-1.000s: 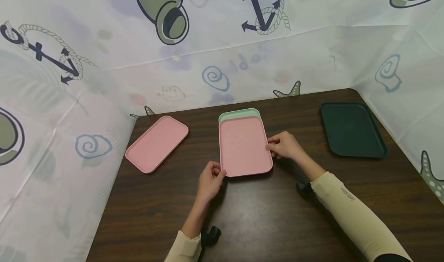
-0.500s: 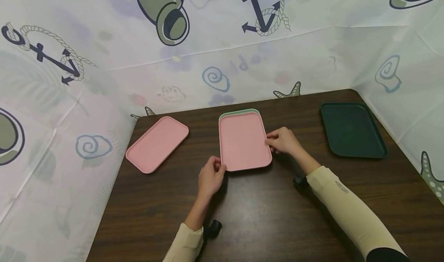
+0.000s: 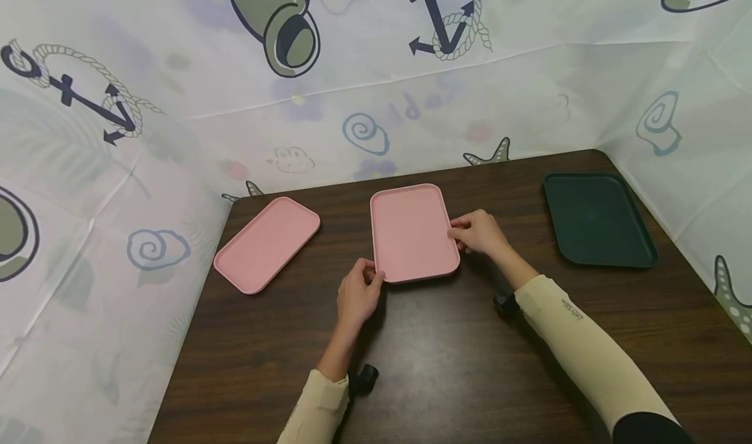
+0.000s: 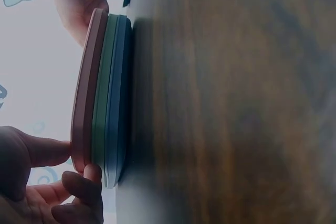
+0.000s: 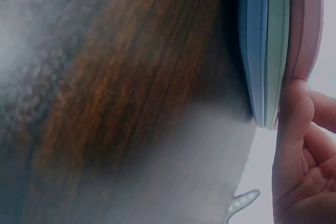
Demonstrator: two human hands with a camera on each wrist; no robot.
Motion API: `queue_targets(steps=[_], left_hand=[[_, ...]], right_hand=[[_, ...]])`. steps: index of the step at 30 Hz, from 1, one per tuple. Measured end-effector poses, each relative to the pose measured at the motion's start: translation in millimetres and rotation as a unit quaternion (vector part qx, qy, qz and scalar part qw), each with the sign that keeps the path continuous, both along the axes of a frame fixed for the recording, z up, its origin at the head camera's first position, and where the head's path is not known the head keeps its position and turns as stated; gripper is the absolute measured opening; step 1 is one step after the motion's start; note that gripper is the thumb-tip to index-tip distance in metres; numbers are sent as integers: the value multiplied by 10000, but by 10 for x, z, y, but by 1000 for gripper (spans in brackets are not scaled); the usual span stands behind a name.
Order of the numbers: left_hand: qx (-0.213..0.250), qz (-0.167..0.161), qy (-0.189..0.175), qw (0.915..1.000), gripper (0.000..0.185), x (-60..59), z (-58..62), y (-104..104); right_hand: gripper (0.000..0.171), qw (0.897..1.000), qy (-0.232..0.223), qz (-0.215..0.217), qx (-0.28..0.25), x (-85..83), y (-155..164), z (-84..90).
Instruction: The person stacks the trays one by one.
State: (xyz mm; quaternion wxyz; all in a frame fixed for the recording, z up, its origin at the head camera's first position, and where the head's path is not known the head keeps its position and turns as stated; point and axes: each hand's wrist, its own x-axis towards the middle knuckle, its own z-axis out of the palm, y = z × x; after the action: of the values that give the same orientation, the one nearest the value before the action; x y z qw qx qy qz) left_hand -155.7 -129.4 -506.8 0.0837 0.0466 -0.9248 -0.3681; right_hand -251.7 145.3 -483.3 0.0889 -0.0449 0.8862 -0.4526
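Observation:
A pink tray tops a stack in the middle of the table. Beneath it, the left wrist view shows the edges of a green tray and blue trays. At the near left corner my left hand pinches the pink tray, thumb on its rim and fingers at its underside. My right hand pinches the same tray along its right side. In the right wrist view a fingertip sits under the pink edge, beside the green tray. From the head camera the lower trays are hidden.
A narrower pink tray lies slanted at the left of the dark wooden table. A dark green tray lies at the right. A patterned cloth hangs behind the table and along its sides.
Both hands have moved the pink tray away from me, toward the back. The pale green strip that showed behind it is now covered.

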Motion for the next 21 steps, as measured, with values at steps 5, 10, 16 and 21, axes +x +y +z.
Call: queue_targets(steps=[5,10,16,21], left_hand=[[-70,-17,14,10000,19,-41,-8,-1],[-146,-58,-21,9999,21,-63,-15,0],[-184,-127,-77,9997,23,-59,-9,-3],[-147,-152,-141,9997,25,-37,-15,-7]], right_hand=[[30,9999,13,-50,97,-37,-1,-27],[31,9997,11,-113,194,-78,7,-68],[32,9997,52,-99,212,-81,11,-67],[32,9997,27,-119,218,-62,10,-82]])
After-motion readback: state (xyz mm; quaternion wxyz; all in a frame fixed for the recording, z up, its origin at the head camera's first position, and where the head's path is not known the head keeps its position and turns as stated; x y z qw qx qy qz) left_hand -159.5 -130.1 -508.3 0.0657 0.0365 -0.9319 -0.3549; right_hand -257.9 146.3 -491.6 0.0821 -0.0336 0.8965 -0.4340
